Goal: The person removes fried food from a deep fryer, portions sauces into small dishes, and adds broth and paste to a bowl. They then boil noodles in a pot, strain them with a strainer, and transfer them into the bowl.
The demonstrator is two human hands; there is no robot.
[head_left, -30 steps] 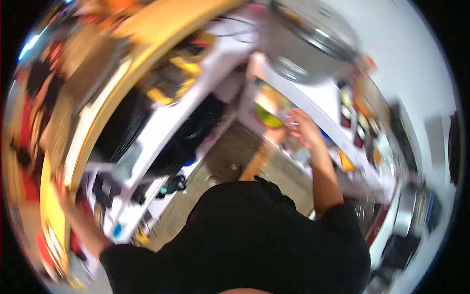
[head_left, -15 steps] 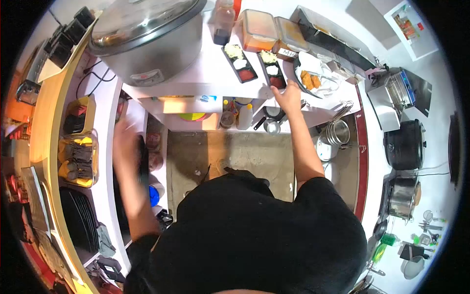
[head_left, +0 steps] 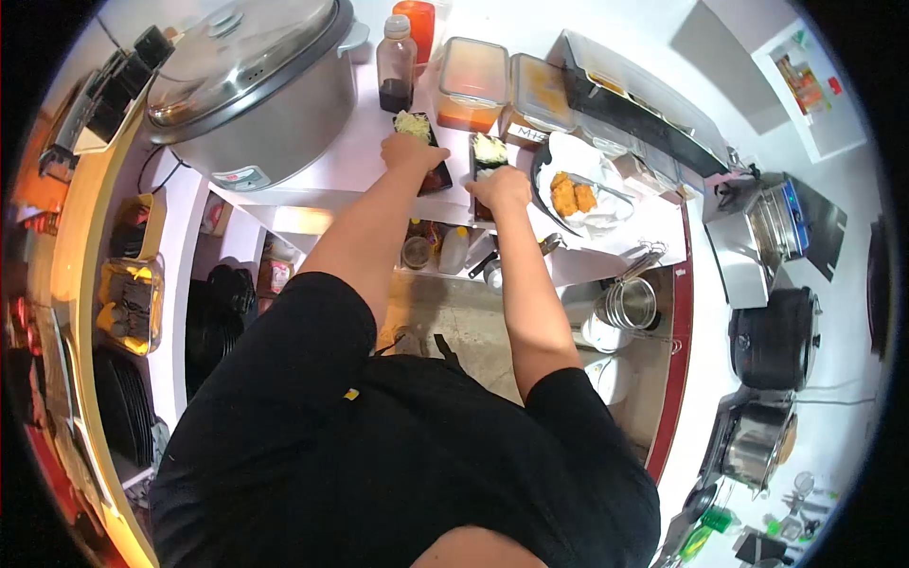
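Observation:
My left hand [head_left: 414,154] spans the left narrow black sauce dish [head_left: 438,178], thumb on its right side and fingers on its left. Pale shredded food [head_left: 410,124] shows at the dish's far end. Over the near part of a second black sauce dish [head_left: 479,210] lies my right hand [head_left: 504,190], its thumb at the left edge. That dish also holds pale shreds [head_left: 490,148] at its far end; the hand hides most of the rest. Just right of my right hand, fried golden pieces [head_left: 572,194] sit on white paper in a black bowl [head_left: 543,189].
A large rice cooker [head_left: 270,104] stands at the counter's left. Behind the dishes are a dark sauce bottle [head_left: 396,66], a red bottle [head_left: 419,24] and lidded containers [head_left: 473,80]. A strainer [head_left: 630,303] hangs below the counter at right. Stacked black trays [head_left: 123,398] fill the left shelf.
My left hand has come from the left shelf to the left dish. My right hand has settled further over the right dish. The camera view has shifted.

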